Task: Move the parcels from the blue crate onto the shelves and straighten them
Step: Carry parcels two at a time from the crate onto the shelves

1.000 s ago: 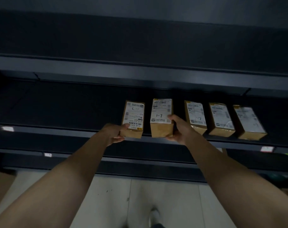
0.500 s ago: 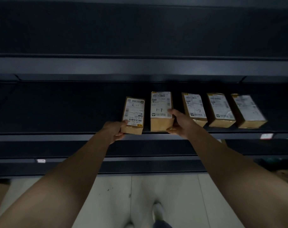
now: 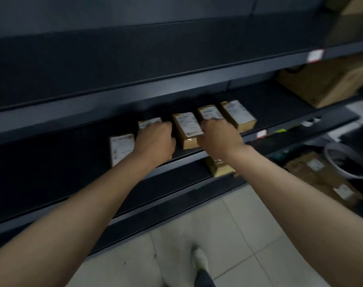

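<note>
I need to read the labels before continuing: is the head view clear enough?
Head view: dim, with the shelf nearly black. Motion blur smears the labels on the parcels past reading and softens the left hand and right hand. The wide angle bends the shelf lines.

The parcels [image 3: 188, 129] at the fingers [image 3: 214, 123] are brown cardboard, each with a white label [image 3: 186, 122] carrying small dark print. The shelf [image 3: 52, 162] under the fingers is dark grey. Right of the fingers, a tag [image 3: 261, 134] is red and white. The floor [image 3: 228, 235] has pale tiles.
</note>
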Demonstrator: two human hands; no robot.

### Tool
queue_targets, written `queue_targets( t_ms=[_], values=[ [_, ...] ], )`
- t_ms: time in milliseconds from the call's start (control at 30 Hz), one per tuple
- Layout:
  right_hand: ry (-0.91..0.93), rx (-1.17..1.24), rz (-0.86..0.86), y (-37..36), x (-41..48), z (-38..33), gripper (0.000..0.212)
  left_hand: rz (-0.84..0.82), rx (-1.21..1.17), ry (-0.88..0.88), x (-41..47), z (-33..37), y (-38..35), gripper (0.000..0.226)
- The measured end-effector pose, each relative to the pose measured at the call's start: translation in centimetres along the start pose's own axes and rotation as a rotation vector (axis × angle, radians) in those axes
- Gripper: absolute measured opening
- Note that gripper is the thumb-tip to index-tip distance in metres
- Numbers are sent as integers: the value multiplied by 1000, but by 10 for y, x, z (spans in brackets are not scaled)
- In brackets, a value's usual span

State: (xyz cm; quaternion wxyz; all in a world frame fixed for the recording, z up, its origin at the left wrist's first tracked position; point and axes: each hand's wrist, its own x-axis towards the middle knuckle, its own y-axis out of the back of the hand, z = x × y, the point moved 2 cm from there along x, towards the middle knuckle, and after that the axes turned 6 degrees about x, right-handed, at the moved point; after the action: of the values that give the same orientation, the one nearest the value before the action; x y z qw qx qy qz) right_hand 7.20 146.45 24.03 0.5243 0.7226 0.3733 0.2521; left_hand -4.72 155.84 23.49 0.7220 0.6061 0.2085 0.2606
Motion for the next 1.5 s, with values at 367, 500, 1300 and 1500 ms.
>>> queue_targets(
  t_ms=[367, 500, 1300, 1500],
  values=[
    [-347, -496, 440, 177, -181, 141, 18, 416, 191, -684, -40, 286, 92, 29],
    [-507, -563, 507, 220, -265, 209, 19, 526, 140, -871, -86, 402, 95, 26],
    [-1576, -531, 709, 306, -692, 543, 37, 317, -330, -1858, -348, 936, -22, 33],
    [-1928, -451, 734, 303, -779, 613, 27, 107, -305, -2107, -400, 1048, -63, 32]
  ],
)
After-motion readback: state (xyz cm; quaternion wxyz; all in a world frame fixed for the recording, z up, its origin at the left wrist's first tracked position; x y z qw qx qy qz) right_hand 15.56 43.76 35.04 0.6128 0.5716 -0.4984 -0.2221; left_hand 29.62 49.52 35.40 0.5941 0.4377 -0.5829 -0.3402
